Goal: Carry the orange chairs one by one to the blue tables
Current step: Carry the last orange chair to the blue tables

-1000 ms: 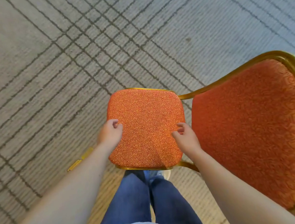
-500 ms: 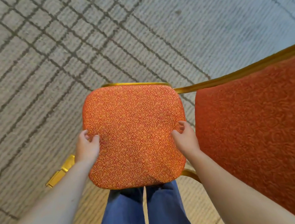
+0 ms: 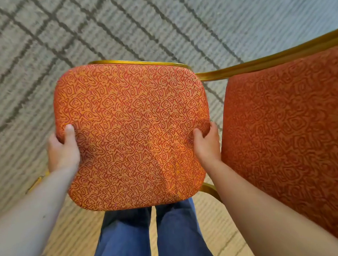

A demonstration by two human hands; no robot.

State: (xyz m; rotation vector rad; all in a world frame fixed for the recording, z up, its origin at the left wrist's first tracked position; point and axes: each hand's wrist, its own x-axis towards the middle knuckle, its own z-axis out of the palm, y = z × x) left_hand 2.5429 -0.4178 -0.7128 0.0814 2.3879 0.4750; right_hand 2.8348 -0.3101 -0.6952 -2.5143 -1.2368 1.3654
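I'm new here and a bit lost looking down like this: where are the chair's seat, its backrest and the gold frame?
seat (image 3: 131, 121): head view, middle of the patterned cushion.
backrest (image 3: 296, 133): head view, middle of its orange padding.
gold frame (image 3: 262, 62): head view, the bar bordering the backrest.

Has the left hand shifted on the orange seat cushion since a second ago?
Yes: the left hand slid outward on the orange patterned seat cushion, now gripping its left edge.

open carpet (image 3: 27, 60) left and ahead, chair back (image 3: 296, 133) blocking right
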